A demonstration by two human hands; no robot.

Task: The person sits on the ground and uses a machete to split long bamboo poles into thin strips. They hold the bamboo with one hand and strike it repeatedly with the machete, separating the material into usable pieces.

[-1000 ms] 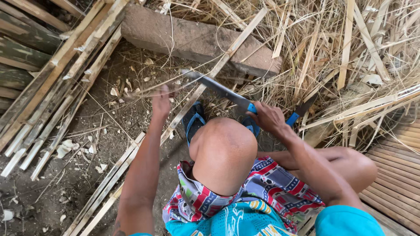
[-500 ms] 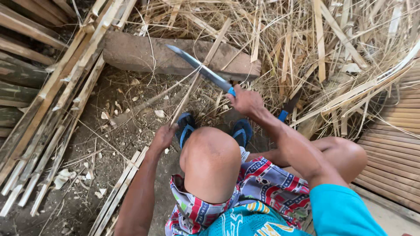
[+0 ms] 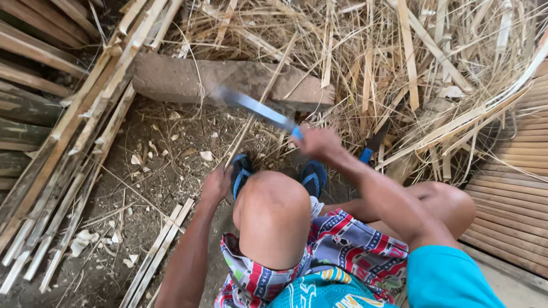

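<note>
My right hand (image 3: 319,142) grips the blue handle of a long knife (image 3: 254,106), whose blade points up and left, raised over the ground in front of a stone block (image 3: 188,77). My left hand (image 3: 216,185) holds a thin bamboo strip (image 3: 262,102) low beside my left knee; the strip slants up across the block toward the straw. My bent knee (image 3: 274,211) hides part of both feet in blue sandals (image 3: 313,177).
Split bamboo slats (image 3: 85,131) lie stacked along the left. Cut strips (image 3: 160,251) rest on the dirt near my left arm. Dry shavings and strips (image 3: 411,68) pile up at the top right. A slatted bamboo surface (image 3: 514,188) is on the right.
The knife has swung from lying low over the strip to raised, then moved left and lower again. My left hand slid down the strip toward my knee.
</note>
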